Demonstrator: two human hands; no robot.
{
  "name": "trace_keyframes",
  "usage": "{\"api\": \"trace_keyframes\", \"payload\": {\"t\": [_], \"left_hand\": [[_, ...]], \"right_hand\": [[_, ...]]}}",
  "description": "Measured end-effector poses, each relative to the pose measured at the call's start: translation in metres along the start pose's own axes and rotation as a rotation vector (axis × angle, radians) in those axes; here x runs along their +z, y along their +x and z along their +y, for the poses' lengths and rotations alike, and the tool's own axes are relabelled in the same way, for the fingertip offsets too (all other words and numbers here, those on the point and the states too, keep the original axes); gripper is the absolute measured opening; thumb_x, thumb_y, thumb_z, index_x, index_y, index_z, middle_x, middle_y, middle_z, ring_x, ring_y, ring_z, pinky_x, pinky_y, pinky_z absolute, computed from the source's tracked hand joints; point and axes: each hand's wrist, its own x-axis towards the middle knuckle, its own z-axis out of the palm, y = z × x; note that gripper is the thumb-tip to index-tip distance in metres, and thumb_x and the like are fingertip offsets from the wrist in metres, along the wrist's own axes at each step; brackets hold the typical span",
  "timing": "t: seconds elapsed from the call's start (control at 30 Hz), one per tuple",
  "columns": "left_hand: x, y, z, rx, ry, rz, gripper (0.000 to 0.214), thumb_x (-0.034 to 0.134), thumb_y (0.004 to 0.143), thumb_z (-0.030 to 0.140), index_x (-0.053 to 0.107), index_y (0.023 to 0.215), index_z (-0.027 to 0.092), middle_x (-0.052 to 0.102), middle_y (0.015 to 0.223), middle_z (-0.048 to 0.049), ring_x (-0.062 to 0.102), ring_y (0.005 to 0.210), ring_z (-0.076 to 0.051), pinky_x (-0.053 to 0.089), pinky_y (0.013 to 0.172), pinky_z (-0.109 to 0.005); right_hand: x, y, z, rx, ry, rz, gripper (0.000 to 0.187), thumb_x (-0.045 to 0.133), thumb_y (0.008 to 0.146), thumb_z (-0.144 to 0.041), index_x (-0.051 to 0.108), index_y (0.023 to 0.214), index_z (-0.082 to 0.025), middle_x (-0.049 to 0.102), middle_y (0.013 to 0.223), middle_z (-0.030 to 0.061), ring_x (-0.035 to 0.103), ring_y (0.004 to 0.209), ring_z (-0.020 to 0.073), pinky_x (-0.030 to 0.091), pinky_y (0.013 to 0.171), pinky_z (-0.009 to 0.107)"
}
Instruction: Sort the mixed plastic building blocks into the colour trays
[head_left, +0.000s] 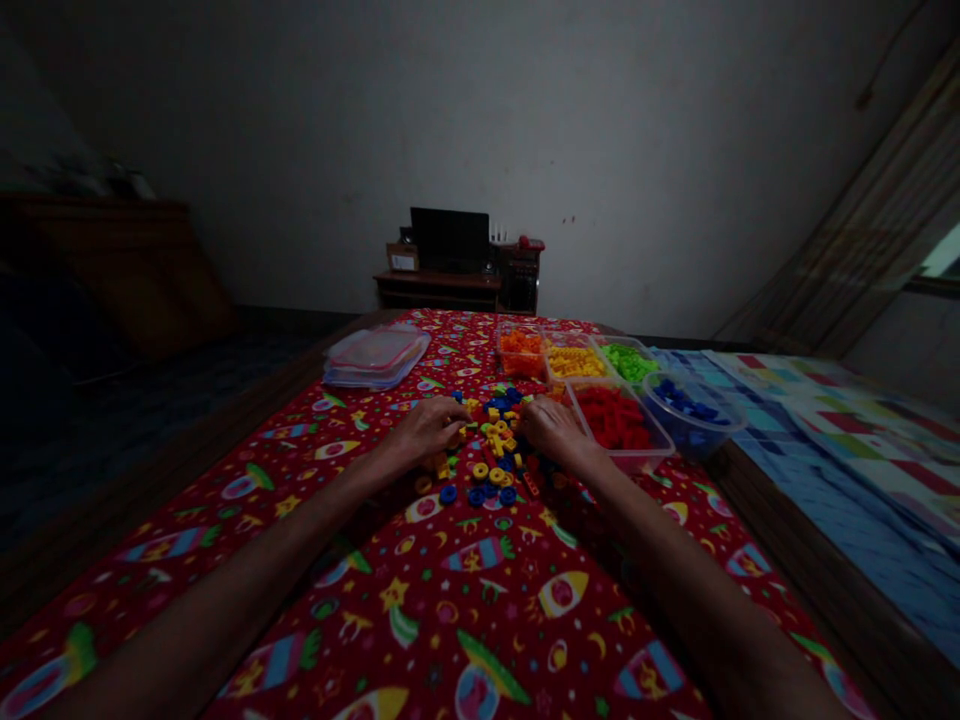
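A loose pile of small plastic building pieces (499,445) in yellow, blue and red lies on the red patterned cloth. Several are ring or wheel shaped. At the pile's left side is my left hand (429,428), its thumb and fingers bent together at the pieces; whatever they pinch is too small and dark to name. My right hand (553,425) reaches in from the right with fingers curled down among the pieces, close to a clear box of red pieces (616,418). Its fingertips are partly hidden, and I cannot make out what they hold.
Behind the right hand stand clear containers of orange pieces (521,352), yellow pieces (576,362) and green pieces (628,362). A round tub of blue pieces (686,405) sits at the right. Stacked clear lids (375,358) lie back left. A bed (825,430) adjoins the table's right side.
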Motion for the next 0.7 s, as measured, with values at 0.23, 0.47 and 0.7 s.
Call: {"api": "trace_keyframes", "payload": {"t": [0.23,0.47,0.7], "left_hand": [[-0.001,-0.002,0.005,0.006,-0.01,-0.019,0.02,0.051,0.078,0.018,0.07,0.083,0.017,0.069,0.087,-0.0054,0.062,0.081,-0.017,0.047,0.077,-0.027],[-0.003,-0.001,0.006,-0.008,-0.005,-0.029,0.019,0.052,0.076,0.014,0.07,0.082,0.016,0.069,0.085,-0.0062,0.062,0.081,-0.017,0.047,0.077,-0.027],[-0.003,-0.002,0.007,0.012,-0.02,-0.013,0.02,0.051,0.077,0.015,0.07,0.083,0.016,0.069,0.087,-0.0059,0.061,0.08,-0.017,0.047,0.077,-0.028]], "right_hand": [[-0.008,0.008,0.0,0.004,0.133,-0.105,0.017,0.05,0.084,-0.017,0.066,0.086,-0.012,0.065,0.084,0.0108,0.054,0.072,0.0152,0.03,0.059,0.024],[-0.012,0.011,0.007,0.002,0.367,-0.101,0.015,0.053,0.081,-0.02,0.066,0.082,-0.011,0.062,0.074,0.0066,0.05,0.064,0.0132,0.029,0.056,0.023],[-0.008,0.019,0.003,0.068,1.018,-0.119,0.022,0.058,0.077,-0.028,0.065,0.091,-0.013,0.06,0.073,0.0008,0.051,0.066,0.0113,0.039,0.061,0.022]]}}
